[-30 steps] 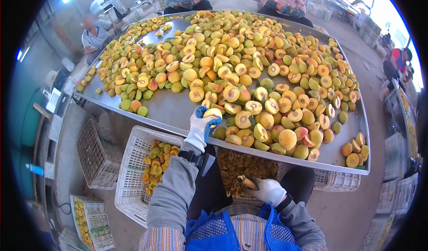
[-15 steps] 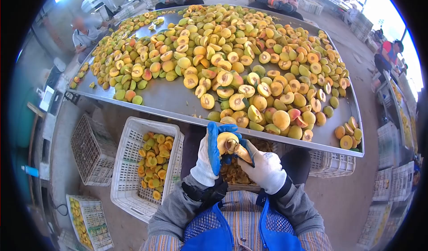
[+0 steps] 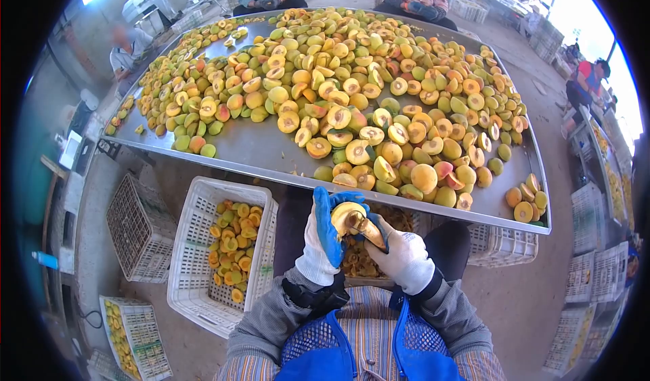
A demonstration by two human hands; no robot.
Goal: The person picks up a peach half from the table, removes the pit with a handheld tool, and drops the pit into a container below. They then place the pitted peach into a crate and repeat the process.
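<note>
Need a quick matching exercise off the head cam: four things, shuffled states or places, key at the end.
Column 1
1. Left hand
2. Right hand
3. White crate nearest the left forearm
4. Metal table

Column 2
A. Slotted walls, with fruit pieces inside
B. Gripping a tool
C. Silver-grey, bearing a broad heap of fruit
D. In a blue-and-white glove, holding a cut fruit

Pairs: 1-D, 2-B, 3-A, 4-C
</note>
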